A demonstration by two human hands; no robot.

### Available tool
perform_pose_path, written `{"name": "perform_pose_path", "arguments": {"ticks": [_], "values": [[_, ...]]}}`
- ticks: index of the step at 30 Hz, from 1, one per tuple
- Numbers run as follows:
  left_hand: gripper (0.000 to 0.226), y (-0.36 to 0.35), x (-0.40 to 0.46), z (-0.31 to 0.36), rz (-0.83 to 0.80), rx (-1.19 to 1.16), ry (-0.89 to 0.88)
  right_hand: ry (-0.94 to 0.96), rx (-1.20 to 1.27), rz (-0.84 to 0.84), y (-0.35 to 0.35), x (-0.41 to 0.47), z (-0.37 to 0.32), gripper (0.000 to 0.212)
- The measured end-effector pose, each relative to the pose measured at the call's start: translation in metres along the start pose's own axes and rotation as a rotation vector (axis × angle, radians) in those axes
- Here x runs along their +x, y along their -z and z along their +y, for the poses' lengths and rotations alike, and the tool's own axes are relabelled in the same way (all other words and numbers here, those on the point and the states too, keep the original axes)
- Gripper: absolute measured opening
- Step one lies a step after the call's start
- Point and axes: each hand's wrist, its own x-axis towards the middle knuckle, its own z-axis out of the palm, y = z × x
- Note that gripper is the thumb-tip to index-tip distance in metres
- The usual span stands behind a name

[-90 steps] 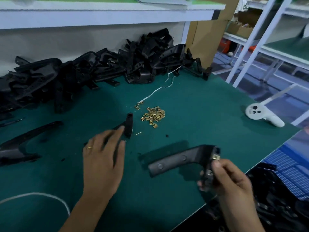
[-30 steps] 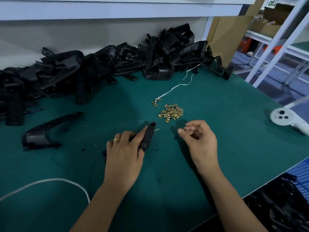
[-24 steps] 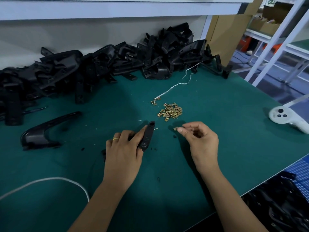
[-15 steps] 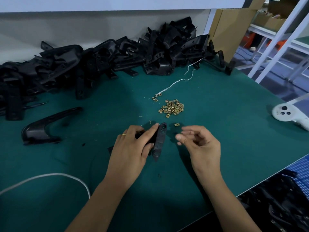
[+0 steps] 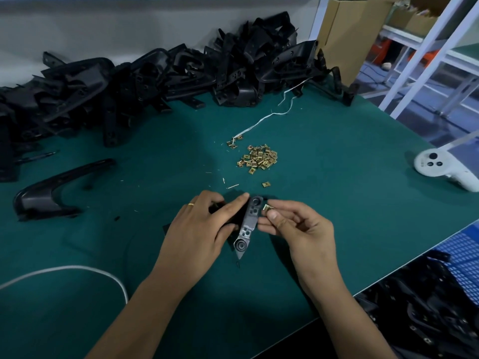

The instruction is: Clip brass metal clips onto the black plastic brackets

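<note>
The fingers of the right hand (image 5: 298, 226) pinch a little brass clip (image 5: 267, 208) right beside the black bracket (image 5: 248, 224). The left hand (image 5: 204, 229) curls around that bracket, low over the green table (image 5: 337, 203). More clips (image 5: 258, 159) sit in a pile further back.

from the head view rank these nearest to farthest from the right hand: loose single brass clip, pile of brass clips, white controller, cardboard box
From the right hand:
1. loose single brass clip, just beyond the fingertips
2. pile of brass clips, farther back, mid-table
3. white controller, at the right edge
4. cardboard box, far back right
</note>
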Motion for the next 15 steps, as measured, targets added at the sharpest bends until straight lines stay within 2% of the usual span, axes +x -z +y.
{"name": "perform_pose_path", "arguments": {"ticks": [6,12,15], "values": [[0.064,0.0010,-0.0002,0.0036,0.003,0.016,-0.021,-0.058,-0.028,-0.046,-0.0011,0.0000,0.0002,0.014],[0.065,-0.0029,-0.0002,-0.0007,0.000,-0.004,-0.042,-0.080,-0.048,-0.076,0.0017,0.0014,0.0020,0.020],[0.062,-0.0026,0.0006,-0.0021,0.005,-0.038,-0.080,-0.160,0.019,-0.147,0.0082,0.0030,-0.0011,0.022]]}}
